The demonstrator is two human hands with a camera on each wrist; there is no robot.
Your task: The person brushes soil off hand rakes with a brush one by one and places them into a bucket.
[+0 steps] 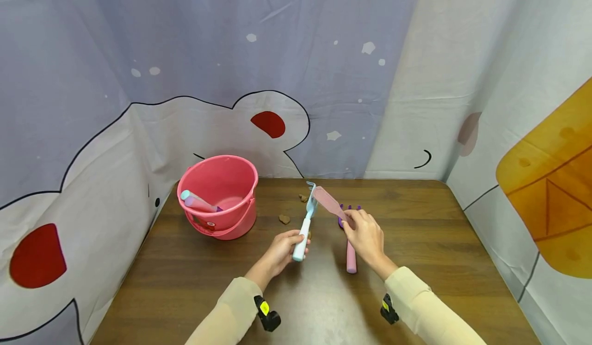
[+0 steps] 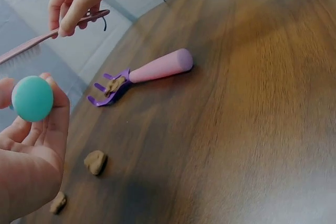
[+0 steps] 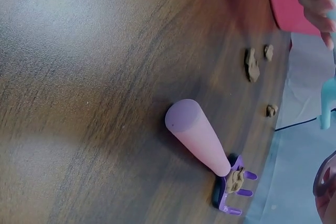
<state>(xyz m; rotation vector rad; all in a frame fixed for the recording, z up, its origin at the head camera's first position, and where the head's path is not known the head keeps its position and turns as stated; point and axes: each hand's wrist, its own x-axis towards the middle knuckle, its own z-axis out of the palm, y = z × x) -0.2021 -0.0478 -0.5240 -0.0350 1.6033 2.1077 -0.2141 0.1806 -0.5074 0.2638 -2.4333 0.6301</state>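
Our left hand [image 1: 280,251] grips the blue rake [image 1: 303,232], our right hand [image 1: 367,236] pinches the pink brush [image 1: 329,201] near it; cleaning seems midway. 1 clay-caked purple rake [image 3: 199,141] seems left on the table [image 1: 425,232]; the bucket [image 1: 242,222] holds at least 1 tool [image 1: 200,203].

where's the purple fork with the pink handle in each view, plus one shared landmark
Head: purple fork right of centre, partly hidden by the right hand.
Left wrist: purple fork above and left of centre, handle end to the right.
Right wrist: purple fork below and right of centre, prongs toward lower right.
Shared landmark: the left hand, holding a light-blue tool.
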